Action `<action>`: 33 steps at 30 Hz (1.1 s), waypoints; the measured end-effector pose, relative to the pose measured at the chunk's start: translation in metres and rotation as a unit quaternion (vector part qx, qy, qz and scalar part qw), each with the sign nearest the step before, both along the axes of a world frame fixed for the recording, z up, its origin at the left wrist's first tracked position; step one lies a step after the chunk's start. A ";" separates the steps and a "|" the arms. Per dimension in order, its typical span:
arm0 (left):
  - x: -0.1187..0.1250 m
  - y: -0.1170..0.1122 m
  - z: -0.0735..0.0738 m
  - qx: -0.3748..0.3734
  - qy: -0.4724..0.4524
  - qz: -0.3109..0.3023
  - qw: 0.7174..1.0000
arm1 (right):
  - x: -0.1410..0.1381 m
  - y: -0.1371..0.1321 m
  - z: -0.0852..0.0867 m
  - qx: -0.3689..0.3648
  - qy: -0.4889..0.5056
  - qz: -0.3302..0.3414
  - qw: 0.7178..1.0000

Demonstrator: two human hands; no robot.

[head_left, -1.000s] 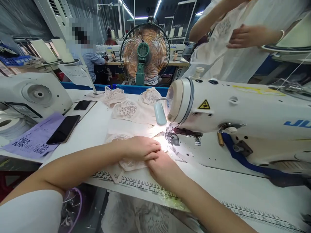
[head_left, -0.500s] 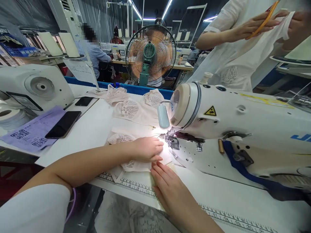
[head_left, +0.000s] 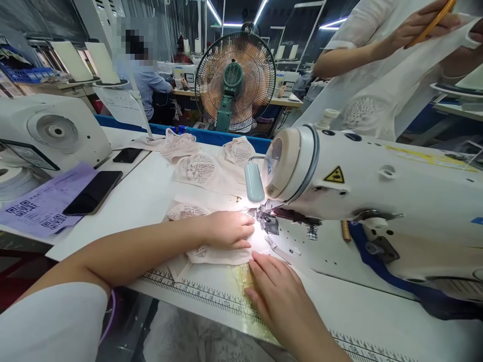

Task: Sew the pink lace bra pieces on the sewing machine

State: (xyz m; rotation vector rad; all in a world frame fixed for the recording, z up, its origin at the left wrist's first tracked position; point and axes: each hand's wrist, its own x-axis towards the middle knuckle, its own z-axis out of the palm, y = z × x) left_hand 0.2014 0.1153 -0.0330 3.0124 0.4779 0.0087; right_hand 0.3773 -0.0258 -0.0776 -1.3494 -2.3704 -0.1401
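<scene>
A pale pink bra piece with lace cups (head_left: 188, 210) lies on the sewing table under the lit needle area (head_left: 260, 213). My left hand (head_left: 228, 230) rests flat over it, fingertips just left of the presser foot and slightly bent. My right hand (head_left: 281, 294) is lower and to the right, its fingers stretched out and its fingertips at the fabric's near right edge. Yellowish clear tape (head_left: 243, 281) shows beside my right thumb. Part of the fabric is hidden beneath my left hand and forearm.
The white sewing machine head (head_left: 370, 186) fills the right side. More lace pieces (head_left: 199, 168) lie behind. At left are phones (head_left: 94, 192) and a purple paper (head_left: 45, 203). A printed ruler (head_left: 204, 291) follows the front edge. A co-worker's hand (head_left: 422, 27) holds orange-handled scissors or snips.
My right hand has shifted right, away from my left hand, uncovering the tape on the ruler. My left hand stays almost in place. The co-worker's hands have moved up and right.
</scene>
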 end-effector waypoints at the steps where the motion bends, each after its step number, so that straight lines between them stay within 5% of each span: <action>1: 0.000 0.000 0.001 0.000 0.006 0.001 1.000 | -0.001 0.000 0.000 0.001 0.001 0.001 1.000; 33: 0.004 0.015 0.003 0.007 0.032 0.004 0.999 | -0.002 0.012 0.003 0.013 0.002 0.002 1.000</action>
